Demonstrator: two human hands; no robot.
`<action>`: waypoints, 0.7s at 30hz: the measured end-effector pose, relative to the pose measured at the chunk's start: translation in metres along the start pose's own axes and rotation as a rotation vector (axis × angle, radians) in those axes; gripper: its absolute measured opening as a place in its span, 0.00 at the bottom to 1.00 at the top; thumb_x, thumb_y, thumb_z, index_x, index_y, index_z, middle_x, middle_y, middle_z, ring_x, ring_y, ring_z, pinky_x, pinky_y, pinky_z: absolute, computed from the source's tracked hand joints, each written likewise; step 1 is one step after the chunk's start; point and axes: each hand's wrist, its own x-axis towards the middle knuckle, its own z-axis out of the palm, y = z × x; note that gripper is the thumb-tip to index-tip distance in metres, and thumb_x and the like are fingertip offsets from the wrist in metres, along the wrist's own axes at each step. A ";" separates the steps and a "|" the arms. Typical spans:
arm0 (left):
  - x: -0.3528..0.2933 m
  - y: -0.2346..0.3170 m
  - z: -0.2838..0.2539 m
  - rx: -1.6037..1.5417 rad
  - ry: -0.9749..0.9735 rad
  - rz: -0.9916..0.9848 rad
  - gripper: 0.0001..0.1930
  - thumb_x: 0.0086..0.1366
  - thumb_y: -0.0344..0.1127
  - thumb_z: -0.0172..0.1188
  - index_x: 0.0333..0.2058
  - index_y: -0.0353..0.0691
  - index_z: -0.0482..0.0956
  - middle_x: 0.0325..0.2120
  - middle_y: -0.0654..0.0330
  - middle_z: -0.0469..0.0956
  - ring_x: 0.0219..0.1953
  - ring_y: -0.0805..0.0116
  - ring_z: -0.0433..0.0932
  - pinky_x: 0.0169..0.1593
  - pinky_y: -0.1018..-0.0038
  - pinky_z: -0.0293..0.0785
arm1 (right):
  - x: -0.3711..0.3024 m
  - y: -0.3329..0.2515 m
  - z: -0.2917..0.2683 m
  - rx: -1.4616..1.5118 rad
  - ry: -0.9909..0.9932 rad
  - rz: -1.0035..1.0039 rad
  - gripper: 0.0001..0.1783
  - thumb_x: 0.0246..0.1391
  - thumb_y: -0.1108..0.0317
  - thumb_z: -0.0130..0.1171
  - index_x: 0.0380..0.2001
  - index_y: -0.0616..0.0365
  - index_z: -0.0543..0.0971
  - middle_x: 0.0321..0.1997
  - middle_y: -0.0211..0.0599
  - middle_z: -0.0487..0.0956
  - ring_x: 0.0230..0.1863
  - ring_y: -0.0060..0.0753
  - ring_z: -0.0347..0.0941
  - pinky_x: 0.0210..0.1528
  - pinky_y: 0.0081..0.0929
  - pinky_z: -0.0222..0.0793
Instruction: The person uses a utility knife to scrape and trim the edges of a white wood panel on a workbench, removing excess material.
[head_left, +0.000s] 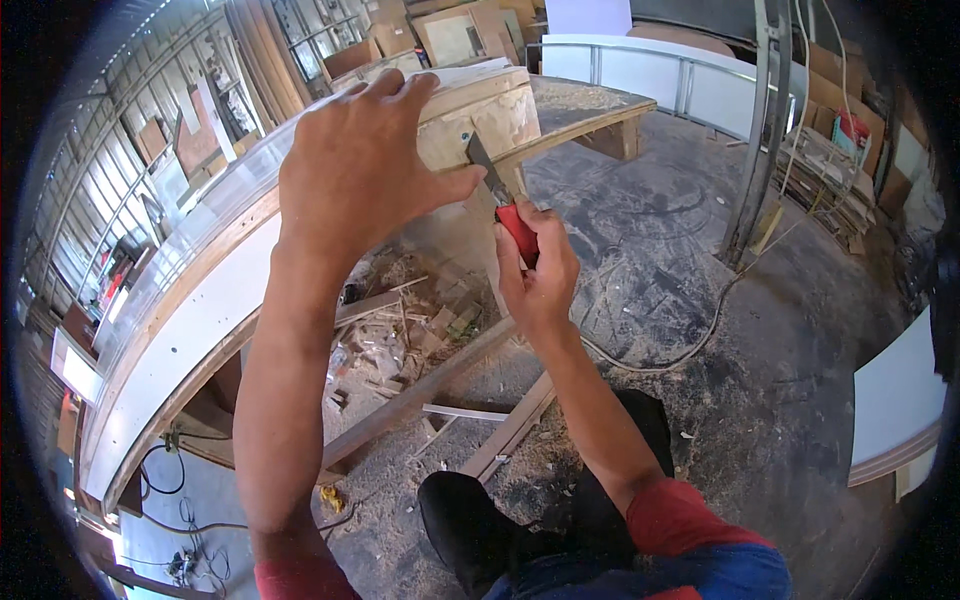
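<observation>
My right hand (541, 265) is closed around the red handle of a utility knife (518, 232). Its grey blade points up and lies against, or very near, the end of a pale wooden piece (522, 112) at the corner of the workbench. The exact contact of the tip is unclear. My left hand (362, 160) rests over the bench's edge with its fingers spread, and its thumb reaches toward the blade. I see nothing held in it, though part of its underside is hidden. A white sheet-covered surface (190, 190) runs along the left.
Wood scraps (385, 345) and sawdust lie on the floor below. Long timber beams (420, 395) cross in front of my feet. A cable (665, 368) curves over the floor to a metal post (757, 170). A white panel (895, 405) stands at the right.
</observation>
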 end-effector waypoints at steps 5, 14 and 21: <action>0.001 -0.004 0.006 -0.008 0.074 0.055 0.40 0.49 0.60 0.74 0.56 0.40 0.79 0.51 0.49 0.81 0.48 0.48 0.83 0.51 0.56 0.80 | 0.005 0.004 -0.002 0.000 -0.011 -0.025 0.18 0.58 0.73 0.66 0.51 0.64 0.78 0.38 0.51 0.78 0.36 0.53 0.80 0.37 0.37 0.76; 0.004 -0.017 -0.013 -0.272 -0.076 0.049 0.41 0.45 0.51 0.79 0.55 0.35 0.78 0.50 0.44 0.78 0.52 0.44 0.79 0.55 0.56 0.75 | 0.011 -0.008 -0.022 -0.021 -0.033 -0.045 0.19 0.57 0.70 0.67 0.51 0.61 0.79 0.36 0.46 0.77 0.32 0.50 0.79 0.33 0.37 0.75; 0.001 0.011 -0.010 0.010 -0.039 0.002 0.47 0.44 0.60 0.76 0.57 0.34 0.75 0.47 0.47 0.79 0.50 0.48 0.80 0.53 0.56 0.77 | 0.018 0.001 -0.021 -0.058 -0.052 -0.109 0.19 0.54 0.70 0.69 0.49 0.59 0.80 0.33 0.43 0.77 0.29 0.46 0.78 0.29 0.35 0.74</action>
